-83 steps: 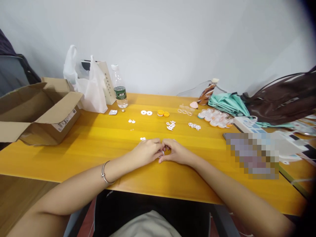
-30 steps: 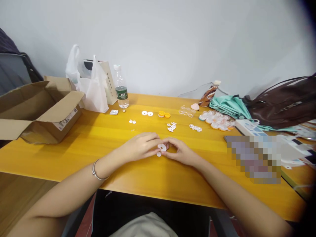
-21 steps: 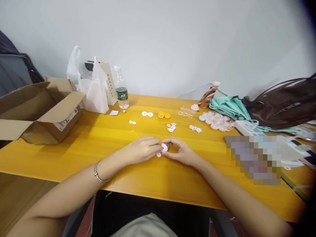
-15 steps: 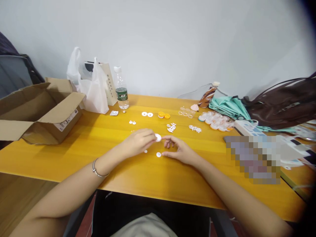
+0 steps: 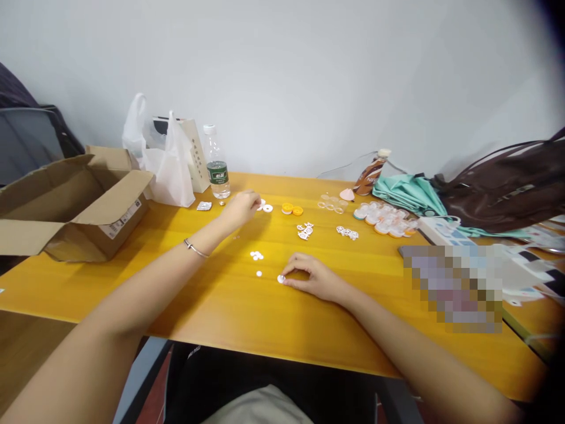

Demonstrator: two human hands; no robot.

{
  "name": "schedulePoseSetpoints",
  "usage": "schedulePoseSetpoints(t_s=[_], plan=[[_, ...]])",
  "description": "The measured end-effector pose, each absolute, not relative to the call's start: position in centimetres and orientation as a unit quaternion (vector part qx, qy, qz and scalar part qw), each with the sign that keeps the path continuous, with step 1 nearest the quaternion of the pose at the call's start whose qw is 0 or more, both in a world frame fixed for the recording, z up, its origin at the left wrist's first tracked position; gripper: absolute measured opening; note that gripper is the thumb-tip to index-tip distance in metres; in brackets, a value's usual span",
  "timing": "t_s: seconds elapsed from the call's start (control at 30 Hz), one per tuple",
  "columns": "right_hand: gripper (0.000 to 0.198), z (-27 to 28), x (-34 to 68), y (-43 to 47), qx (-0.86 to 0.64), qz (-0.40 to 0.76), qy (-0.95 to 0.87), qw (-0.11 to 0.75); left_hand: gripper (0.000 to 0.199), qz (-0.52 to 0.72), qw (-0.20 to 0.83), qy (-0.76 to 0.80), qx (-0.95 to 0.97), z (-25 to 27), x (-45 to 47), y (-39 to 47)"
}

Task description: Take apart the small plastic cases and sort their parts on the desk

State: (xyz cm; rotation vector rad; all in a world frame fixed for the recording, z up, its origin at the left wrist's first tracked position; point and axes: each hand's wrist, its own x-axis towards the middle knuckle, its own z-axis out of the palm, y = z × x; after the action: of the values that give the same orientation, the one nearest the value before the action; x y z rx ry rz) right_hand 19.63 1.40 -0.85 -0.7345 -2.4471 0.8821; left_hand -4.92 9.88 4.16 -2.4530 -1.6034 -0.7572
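My left hand (image 5: 242, 209) is stretched out toward the back of the table, its fingertips closed on the edge of a white ring (image 5: 262, 204). Right beside that ring lies a second white ring (image 5: 268, 208). Nearer to me, my right hand (image 5: 311, 275) pinches a small white disc (image 5: 281, 279) between thumb and index finger, at the tabletop. To its left are a single small white piece (image 5: 259, 274) and a cluster of several small white pieces (image 5: 256, 255). Tiny clear rings (image 5: 236, 237) lie below my left wrist.
Behind sit orange round cases (image 5: 292, 209), white cut-out parts (image 5: 304, 230), patterned white discs (image 5: 347, 232), clear rings (image 5: 332, 204) and stacked clear-lidded cases (image 5: 385, 219). An open cardboard box (image 5: 119, 203) and water bottle (image 5: 218, 171) stand left; a brown bag (image 5: 498, 182) lies right.
My left hand has moved from the middle back and left to the white rings. My right hand has lowered, closing finger and thumb on the small white disc. The small-piece cluster is now uncovered.
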Motion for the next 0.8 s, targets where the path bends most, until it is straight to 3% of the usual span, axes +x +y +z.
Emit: schedulePoseSetpoints(t_s=[0.4,0.8], plan=[[0.015,-1.3,19.1,1.3,-0.265,0.296,-0.889,0.227,0.019,-0.197,0.056,-0.583,-0.786,1.8,-6.0,13.3],[0.011,-0.6,19.3,0.8,-0.276,0.310,-0.885,0.210,0.019,-0.190,0.035,-0.541,-0.818,0.6,-5.0,12.7]])
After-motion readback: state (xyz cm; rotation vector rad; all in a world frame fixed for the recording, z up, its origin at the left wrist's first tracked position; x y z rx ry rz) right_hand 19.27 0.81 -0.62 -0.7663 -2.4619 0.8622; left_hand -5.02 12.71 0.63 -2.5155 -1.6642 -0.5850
